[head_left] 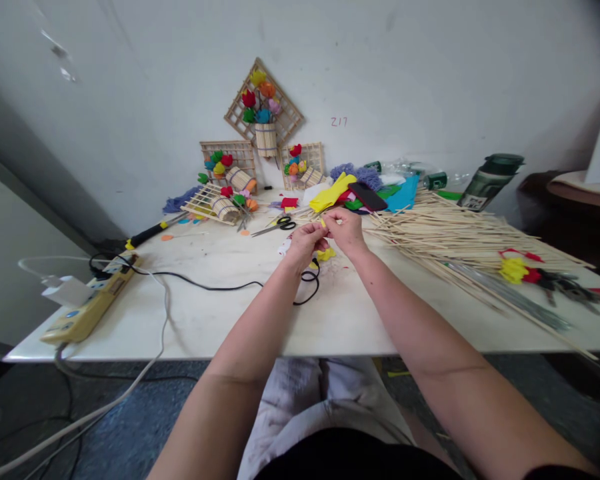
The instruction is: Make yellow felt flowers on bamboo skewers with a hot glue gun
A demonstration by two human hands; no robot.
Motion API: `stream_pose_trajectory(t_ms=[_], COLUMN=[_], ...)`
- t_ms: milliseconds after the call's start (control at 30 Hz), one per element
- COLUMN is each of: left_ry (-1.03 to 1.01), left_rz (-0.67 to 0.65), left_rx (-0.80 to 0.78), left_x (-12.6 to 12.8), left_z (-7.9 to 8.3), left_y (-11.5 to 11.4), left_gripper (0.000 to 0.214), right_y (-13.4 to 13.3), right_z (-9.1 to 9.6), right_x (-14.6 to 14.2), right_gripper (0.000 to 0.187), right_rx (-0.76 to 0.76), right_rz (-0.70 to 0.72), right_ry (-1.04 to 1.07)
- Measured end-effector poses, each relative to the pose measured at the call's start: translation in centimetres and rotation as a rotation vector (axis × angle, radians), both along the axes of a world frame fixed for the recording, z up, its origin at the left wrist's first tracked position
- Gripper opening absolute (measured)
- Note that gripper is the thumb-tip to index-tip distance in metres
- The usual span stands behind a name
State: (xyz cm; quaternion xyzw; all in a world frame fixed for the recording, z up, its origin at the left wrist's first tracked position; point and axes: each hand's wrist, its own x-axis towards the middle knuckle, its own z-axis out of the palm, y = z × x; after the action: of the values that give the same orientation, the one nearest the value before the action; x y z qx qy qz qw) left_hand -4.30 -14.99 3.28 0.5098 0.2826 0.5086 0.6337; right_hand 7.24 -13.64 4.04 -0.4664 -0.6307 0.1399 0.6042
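A grey wall backs my white table. Wooden sticks are heaped on the right, with a power strip on the left. Mid-table, my left hand and right hand meet, fingertips pinched tight on a yellow scrap.

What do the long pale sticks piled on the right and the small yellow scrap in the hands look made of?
The long pale sticks: likely bamboo or wood, bare and matt; they are thin, straight and straw-coloured. The small yellow scrap, pinched between the left hand and the right hand: perhaps felt or craft foam, matt with no shine; too small to be sure.
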Motion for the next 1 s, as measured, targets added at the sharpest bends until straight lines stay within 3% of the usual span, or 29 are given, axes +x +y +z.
stream_pose_trajectory(t_ms=[167,367,500,1000], left_ry=[0.027,-0.033,-0.075,-0.034], left_rz=[0.051,0.021,0.005,0.069], left_rx=[0.059,0.030,0.024,0.046], left_x=[0.2,0.0,-0.2,-0.7], left_z=[0.0,0.1,-0.1,-0.1], left_y=[0.0,0.0,0.2,0.7], left_gripper=[0.024,0.029,0.031,0.030], right_y=[-0.5,-1.3,-0.9,-0.5], right_z=[0.5,1.1,1.2,0.8], right_x=[-0.1,-0.3,0.2,0.6], right_gripper=[0.014,0.024,0.016,0.012], right_rx=[0.027,-0.095,-0.044,0.081], right_rz=[-0.024,0.099,0.084,-0.001], right_ry=[0.003,0.159,0.231,-0.028])
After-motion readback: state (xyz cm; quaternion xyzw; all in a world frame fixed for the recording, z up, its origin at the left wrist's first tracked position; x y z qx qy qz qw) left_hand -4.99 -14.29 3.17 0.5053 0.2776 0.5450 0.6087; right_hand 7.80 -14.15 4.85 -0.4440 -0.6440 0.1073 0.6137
